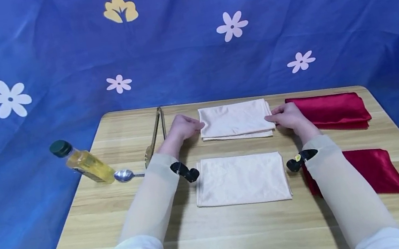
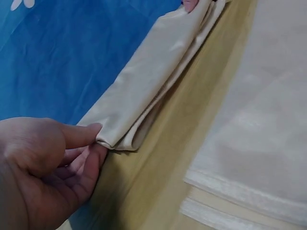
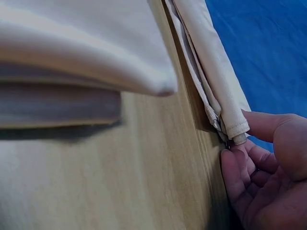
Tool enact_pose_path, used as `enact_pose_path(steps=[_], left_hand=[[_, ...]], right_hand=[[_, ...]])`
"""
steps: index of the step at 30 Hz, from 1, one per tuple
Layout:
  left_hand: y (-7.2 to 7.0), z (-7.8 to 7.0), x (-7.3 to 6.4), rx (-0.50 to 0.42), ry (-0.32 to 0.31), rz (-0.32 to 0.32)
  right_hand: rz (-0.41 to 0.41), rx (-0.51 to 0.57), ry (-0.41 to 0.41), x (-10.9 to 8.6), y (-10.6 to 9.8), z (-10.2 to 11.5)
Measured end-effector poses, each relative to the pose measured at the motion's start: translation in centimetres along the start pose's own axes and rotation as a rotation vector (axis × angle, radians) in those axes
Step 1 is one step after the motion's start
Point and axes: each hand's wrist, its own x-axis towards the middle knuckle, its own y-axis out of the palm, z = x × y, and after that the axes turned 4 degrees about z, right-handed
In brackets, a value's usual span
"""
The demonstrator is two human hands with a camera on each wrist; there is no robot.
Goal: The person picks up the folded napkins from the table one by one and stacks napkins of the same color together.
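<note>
A folded white satin cloth (image 1: 235, 119) lies near the far edge of the table, its layers slightly offset at the front. At its left edge my left hand (image 1: 184, 127) pinches the fabric; in the left wrist view the thumb (image 2: 88, 134) is on top and the fingers are beneath. On the opposite side my right hand (image 1: 287, 115) pinches the right edge, with the thumb (image 3: 261, 123) against the upper layer in the right wrist view. Nearer to me lies a second folded white cloth (image 1: 242, 180), touched by neither hand.
Two folded red cloths (image 1: 330, 111) (image 1: 375, 170) lie on the right, the nearer one partly behind my right forearm. To the left are metal tongs (image 1: 155, 133), a spoon (image 1: 124, 176) and a green-capped bottle of yellow liquid (image 1: 90, 165). A blue flowered curtain (image 1: 178, 40) hangs behind the wooden table (image 1: 264, 236).
</note>
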Motion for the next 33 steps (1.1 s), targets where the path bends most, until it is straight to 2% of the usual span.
enact_pose_path(steps=[3, 5, 12, 20, 27, 30, 33], left_hand=[[0.3, 0.1, -0.3, 0.091, 0.021, -0.012], [0.5, 0.2, -0.3, 0.113, 0.033, -0.021], [0.7, 0.5, -0.5, 0.114, 0.051, -0.021], [0.9, 0.8, -1.1, 0.109, 0.061, -0.035], [1.6, 0.9, -1.0, 0.133, 0.185, -0.067], [1.8, 0.8, -0.9, 0.096, 0.211, -0.059], [1.8, 0.8, -0.7, -0.028, 0.18, -0.011]], right_hand=[[-0.004, -0.009, 0.008, -0.2, 0.0, -0.3], [-0.011, -0.009, -0.004, -0.3, -0.1, -0.5], [-0.008, -0.017, -0.024, -0.4, -0.2, -0.4], [0.013, 0.096, -0.022, -0.7, 0.0, -0.8], [-0.001, 0.185, -0.064, -0.6, -0.4, -1.1], [-0.006, 0.195, -0.056, -0.5, -0.6, -1.2], [0.006, 0.205, -0.046, -0.4, -0.6, -1.4]])
